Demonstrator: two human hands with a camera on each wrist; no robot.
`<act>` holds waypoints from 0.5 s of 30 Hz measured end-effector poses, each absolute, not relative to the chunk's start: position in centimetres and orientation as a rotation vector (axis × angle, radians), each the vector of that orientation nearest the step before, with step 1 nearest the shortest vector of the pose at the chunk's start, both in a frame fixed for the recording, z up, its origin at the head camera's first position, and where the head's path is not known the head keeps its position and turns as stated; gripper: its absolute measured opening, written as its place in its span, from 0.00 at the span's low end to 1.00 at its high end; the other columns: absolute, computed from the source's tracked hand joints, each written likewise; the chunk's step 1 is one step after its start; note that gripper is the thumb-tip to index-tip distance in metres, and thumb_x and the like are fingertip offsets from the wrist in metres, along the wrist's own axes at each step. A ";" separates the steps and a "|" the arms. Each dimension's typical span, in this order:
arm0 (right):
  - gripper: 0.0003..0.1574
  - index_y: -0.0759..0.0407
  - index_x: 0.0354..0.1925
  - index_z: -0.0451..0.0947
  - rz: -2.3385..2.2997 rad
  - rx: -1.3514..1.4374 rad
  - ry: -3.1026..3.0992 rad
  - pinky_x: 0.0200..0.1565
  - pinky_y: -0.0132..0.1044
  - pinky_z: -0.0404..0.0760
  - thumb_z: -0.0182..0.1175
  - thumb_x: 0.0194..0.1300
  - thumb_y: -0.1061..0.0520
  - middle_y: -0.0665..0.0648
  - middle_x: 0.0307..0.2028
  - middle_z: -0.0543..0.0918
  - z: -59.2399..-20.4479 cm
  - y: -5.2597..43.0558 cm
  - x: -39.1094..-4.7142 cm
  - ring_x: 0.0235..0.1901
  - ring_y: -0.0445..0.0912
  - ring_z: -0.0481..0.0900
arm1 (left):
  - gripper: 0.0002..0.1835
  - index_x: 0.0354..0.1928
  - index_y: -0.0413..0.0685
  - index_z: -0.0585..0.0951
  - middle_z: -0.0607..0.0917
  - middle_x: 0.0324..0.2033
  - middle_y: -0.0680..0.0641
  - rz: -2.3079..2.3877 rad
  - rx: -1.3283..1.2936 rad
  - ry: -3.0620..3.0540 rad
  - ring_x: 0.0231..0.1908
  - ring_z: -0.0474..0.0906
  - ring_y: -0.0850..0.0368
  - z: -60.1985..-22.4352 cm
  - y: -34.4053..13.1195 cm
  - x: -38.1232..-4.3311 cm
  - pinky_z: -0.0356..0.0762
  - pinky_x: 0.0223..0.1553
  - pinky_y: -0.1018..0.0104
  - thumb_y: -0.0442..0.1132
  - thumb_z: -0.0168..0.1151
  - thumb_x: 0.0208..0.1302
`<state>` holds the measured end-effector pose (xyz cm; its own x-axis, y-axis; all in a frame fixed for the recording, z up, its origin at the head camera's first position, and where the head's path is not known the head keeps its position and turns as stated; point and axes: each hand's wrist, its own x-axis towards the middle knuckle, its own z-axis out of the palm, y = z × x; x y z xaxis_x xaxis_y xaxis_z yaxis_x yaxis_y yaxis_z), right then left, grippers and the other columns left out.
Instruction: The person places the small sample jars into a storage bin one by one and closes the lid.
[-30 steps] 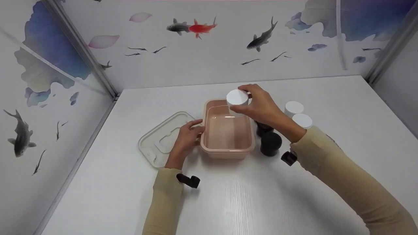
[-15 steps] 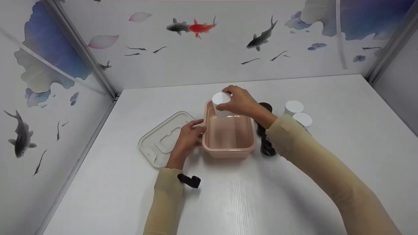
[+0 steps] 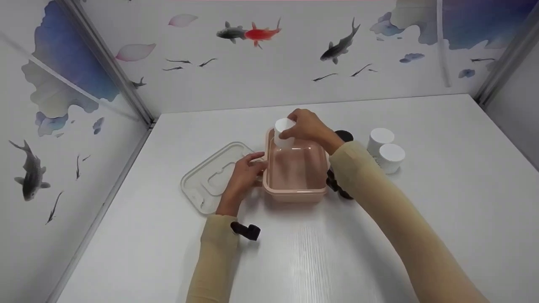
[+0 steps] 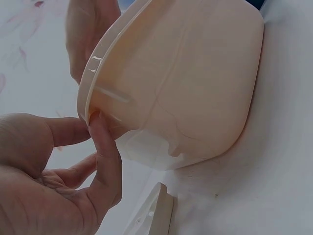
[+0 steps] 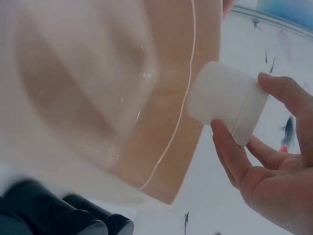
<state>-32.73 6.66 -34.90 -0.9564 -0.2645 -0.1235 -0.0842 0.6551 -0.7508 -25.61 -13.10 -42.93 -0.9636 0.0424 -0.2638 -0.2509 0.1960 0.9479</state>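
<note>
A white lidded jar [image 3: 284, 133] hangs over the back left corner of a pink plastic box [image 3: 297, 192]. My right hand [image 3: 309, 126] pinches the jar near its lid between thumb and fingers. In the right wrist view the jar [image 5: 222, 95] tilts past the box's rim, its base facing inward. At the box's left side my left hand [image 3: 245, 173] pinches the rim with thumb and finger, as the left wrist view shows on the box wall [image 4: 195, 83]. Just left of that hand, a clear lid [image 3: 206, 181] lies flat on the table.
Two more white jars [image 3: 391, 158] stand right of the box. Several dark round-topped containers [image 5: 54, 210] sit close along the box's right side, partly hidden by my right sleeve [image 3: 362, 168]. Printed walls [image 3: 269, 84] enclose the white table [image 3: 290, 252] at the back and sides.
My right hand has carried the white jar leftward and slightly lower, from the box's back right to its back left corner. The left hand keeps its place at the rim.
</note>
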 end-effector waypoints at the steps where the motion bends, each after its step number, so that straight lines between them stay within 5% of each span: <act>1: 0.41 0.67 0.65 0.68 -1.190 -0.277 2.649 0.61 0.49 0.79 0.71 0.60 0.53 0.66 0.60 0.76 -34.9 6.5 -32.8 0.56 0.56 0.77 | 0.24 0.68 0.53 0.73 0.85 0.54 0.42 1.843 -0.200 2.243 0.45 0.85 0.51 -43.0 -13.0 -25.6 0.86 0.39 0.62 0.44 0.59 0.72; 15: 0.42 0.64 0.67 0.68 -0.929 -0.201 2.671 0.65 0.54 0.73 0.72 0.59 0.54 0.63 0.63 0.75 -35.2 4.5 -33.5 0.58 0.55 0.75 | 0.24 0.68 0.51 0.74 0.86 0.52 0.40 1.851 -0.218 2.238 0.40 0.85 0.55 -43.1 -12.9 -25.8 0.86 0.35 0.64 0.43 0.60 0.71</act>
